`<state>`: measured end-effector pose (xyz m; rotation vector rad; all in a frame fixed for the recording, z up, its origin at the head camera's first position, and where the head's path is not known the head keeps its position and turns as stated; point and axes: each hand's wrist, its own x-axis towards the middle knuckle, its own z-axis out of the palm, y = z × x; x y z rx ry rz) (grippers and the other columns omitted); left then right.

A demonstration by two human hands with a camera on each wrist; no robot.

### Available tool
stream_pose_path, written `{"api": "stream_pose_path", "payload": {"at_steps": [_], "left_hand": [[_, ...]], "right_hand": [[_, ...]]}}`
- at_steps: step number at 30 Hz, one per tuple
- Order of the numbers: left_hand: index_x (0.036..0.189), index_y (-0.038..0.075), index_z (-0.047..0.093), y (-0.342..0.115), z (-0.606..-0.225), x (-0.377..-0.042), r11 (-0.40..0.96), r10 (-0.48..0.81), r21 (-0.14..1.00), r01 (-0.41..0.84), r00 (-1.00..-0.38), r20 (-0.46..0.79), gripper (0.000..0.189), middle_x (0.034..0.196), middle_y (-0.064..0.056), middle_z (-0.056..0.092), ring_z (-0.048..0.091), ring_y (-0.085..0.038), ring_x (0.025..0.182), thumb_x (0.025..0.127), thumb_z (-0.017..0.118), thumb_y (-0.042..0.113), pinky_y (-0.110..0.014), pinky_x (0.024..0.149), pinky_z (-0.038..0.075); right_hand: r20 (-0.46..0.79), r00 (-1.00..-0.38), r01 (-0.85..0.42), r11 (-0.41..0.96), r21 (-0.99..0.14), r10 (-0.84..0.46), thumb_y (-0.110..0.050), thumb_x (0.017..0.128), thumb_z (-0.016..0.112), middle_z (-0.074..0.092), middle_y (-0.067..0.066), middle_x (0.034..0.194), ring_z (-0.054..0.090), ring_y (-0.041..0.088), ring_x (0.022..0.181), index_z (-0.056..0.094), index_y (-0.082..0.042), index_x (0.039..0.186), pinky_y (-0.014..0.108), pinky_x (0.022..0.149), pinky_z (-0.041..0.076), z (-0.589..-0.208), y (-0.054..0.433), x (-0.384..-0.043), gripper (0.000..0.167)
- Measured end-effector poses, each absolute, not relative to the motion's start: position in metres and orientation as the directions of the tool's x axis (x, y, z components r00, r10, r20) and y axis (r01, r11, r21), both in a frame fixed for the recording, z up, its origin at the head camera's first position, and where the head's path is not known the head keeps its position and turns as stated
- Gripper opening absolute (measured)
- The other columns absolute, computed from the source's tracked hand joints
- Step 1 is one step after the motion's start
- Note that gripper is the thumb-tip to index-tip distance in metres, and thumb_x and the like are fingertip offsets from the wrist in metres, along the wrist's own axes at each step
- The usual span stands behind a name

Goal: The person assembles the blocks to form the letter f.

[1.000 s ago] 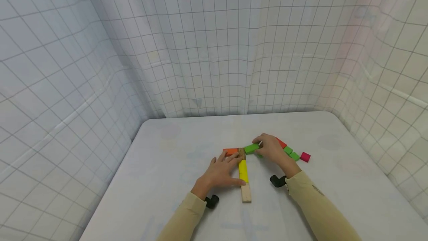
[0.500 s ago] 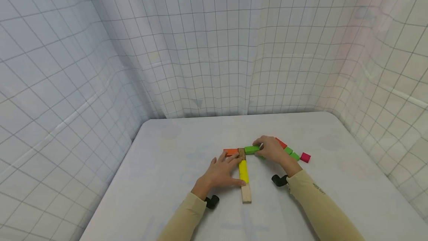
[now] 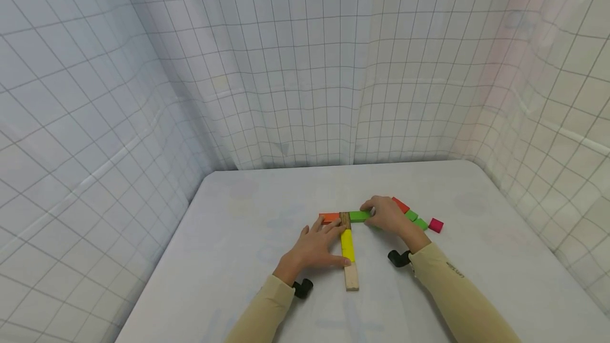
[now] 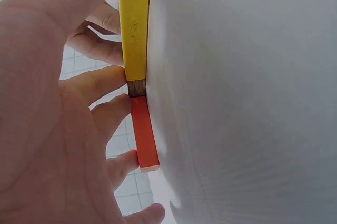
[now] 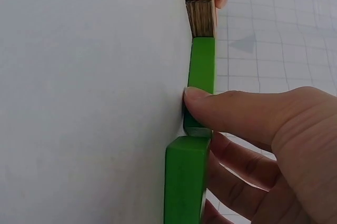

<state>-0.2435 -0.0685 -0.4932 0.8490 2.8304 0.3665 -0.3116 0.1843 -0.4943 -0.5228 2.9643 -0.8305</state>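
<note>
In the head view my right hand (image 3: 388,216) pinches a flat green block (image 3: 358,216) lying against the right side of a dark brown block (image 3: 344,218). The right wrist view shows the thumb on the green block's near face. My left hand (image 3: 314,247) lies with fingers spread, its fingertips touching the brown block and an orange block (image 4: 144,132) on the left. Its thumb rests where a yellow block (image 3: 347,245) meets a pale wooden block (image 3: 351,278). Together the blocks form a T shape.
Another green block (image 5: 184,182) stands close behind the pinched one, partly hidden in the head view. To the right lie a red block (image 3: 400,205), small green blocks (image 3: 411,216) and a crimson block (image 3: 436,225). White gridded curtains (image 3: 305,68) surround the white table (image 3: 238,258).
The green block in my right hand has turned from slanted to straight, in line with the orange block. The right hand has shifted slightly toward me; the left hand stays put.
</note>
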Motion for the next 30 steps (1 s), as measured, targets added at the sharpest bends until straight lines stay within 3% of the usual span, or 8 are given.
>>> {"api": "stream_pose_path", "payload": {"at_steps": [10, 16, 20, 30], "left_hand": [[0.159, 0.034, 0.031, -0.070, -0.495, -0.246, 0.808, 0.561, 0.276, 0.521, -0.823, -0.088, 0.092, 0.166, 0.008, 0.021, 0.011, -0.036, 0.152, 0.082, 0.060, 0.078, -0.068, 0.113, 0.019], [0.159, 0.035, 0.030, -0.069, -0.495, -0.246, 0.808, 0.560, 0.281, 0.517, -0.823, -0.098, 0.093, 0.166, 0.009, 0.020, 0.010, -0.035, 0.153, 0.082, 0.060, 0.078, -0.068, 0.113, 0.018], [0.159, 0.036, 0.030, -0.069, -0.497, -0.246, 0.811, 0.556, 0.280, 0.514, -0.825, -0.098, 0.093, 0.166, 0.009, 0.020, 0.010, -0.035, 0.153, 0.082, 0.060, 0.078, -0.068, 0.113, 0.018], [0.159, 0.036, 0.030, -0.069, -0.496, -0.244, 0.813, 0.550, 0.295, 0.502, -0.828, -0.105, 0.092, 0.166, 0.010, 0.019, 0.008, -0.034, 0.153, 0.082, 0.061, 0.077, -0.067, 0.114, 0.016]], "right_hand": [[0.058, -0.945, -0.304, 0.803, -0.512, -0.321, -0.013, 0.082, 0.085, 0.068, 0.003, 0.105, 0.060, 0.019, 0.088, 0.074, -0.010, 0.119, 0.035, 0.076, 0.055, -0.493, 0.184, -0.312, 0.039], [0.063, -0.950, -0.292, 0.806, -0.514, -0.305, -0.017, 0.082, 0.085, 0.068, 0.008, 0.113, 0.063, 0.026, 0.102, 0.068, -0.011, 0.130, 0.043, 0.083, 0.055, -0.486, 0.191, -0.308, 0.051], [0.088, -0.942, -0.321, 0.789, -0.525, -0.324, -0.014, 0.085, 0.080, 0.068, 0.012, 0.116, 0.062, 0.033, 0.108, 0.067, -0.007, 0.131, 0.050, 0.087, 0.053, -0.480, 0.201, -0.302, 0.048], [0.089, -0.940, -0.321, 0.763, -0.560, -0.330, -0.016, 0.089, 0.078, 0.068, 0.010, 0.119, 0.062, 0.032, 0.109, 0.067, -0.009, 0.130, 0.051, 0.092, 0.052, -0.483, 0.227, -0.293, 0.043]]}}
